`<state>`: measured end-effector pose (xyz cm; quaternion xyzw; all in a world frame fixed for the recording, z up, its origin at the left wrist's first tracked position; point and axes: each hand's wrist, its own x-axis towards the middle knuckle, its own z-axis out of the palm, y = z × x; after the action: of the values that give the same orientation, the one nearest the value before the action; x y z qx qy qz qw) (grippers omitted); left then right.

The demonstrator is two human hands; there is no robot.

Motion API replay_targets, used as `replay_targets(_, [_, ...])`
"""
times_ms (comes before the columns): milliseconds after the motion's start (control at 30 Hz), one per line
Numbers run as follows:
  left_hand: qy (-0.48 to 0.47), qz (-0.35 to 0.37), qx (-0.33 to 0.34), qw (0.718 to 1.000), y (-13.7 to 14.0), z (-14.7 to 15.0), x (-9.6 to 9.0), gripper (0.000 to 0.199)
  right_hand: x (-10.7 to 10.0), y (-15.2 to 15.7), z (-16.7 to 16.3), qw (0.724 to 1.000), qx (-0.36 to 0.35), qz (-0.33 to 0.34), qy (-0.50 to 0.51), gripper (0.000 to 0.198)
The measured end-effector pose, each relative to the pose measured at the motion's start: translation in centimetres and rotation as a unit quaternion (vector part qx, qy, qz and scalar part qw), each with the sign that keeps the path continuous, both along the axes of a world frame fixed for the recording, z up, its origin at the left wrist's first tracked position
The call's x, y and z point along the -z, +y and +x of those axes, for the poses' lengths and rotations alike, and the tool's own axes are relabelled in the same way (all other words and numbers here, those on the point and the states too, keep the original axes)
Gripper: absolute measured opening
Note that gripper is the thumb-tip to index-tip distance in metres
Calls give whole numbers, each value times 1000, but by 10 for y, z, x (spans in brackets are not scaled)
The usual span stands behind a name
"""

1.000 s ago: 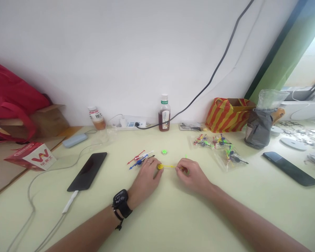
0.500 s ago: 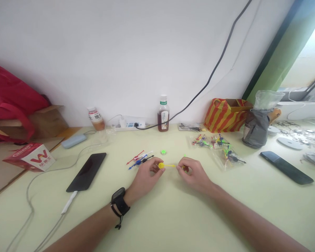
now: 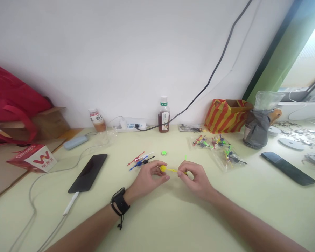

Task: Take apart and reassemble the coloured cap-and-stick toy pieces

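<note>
Just over the surface [image 3: 157,220], the right hand [image 3: 195,177] has its grip closed on one end of a yellow arrow [image 3: 163,168], which leaves the round part free between the two hands. The left hand [image 3: 148,177] curls around that part, thumb and fingers parted — a loose grip, perhaps to steady it, though contact is unclear. Out to the left lies a phone [image 3: 88,173], probably placed to suit its charging cable [image 3: 71,203]. Just past the left hand, coloured arrows [image 3: 139,163] lie bunched within easy reach; a green disc [image 3: 164,153] sits alone beyond the gap. Farther right, clear bags [image 3: 223,165] hold more arrows [image 3: 220,140], likely to hold each set together — and a bottle [image 3: 163,121] stands by the wall [image 3: 107,52], out of the way
</note>
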<state>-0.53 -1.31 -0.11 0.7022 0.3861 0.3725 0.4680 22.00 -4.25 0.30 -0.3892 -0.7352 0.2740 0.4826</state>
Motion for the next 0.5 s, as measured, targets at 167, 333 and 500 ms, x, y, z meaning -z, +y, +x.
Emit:
replay_targets(167, [6,13,2,1000,-4,1,-3,46,0,0,4,998,45,34,29,27])
replay_targets(333, [-1,37,55,998,-10,2,-9,43,-2,-3,-1,999,-21,37,-28,24])
replay_targets(500, [9,62,60,996,-11,4,-8,31,2,-4,-8,995,-36,75,-61,21])
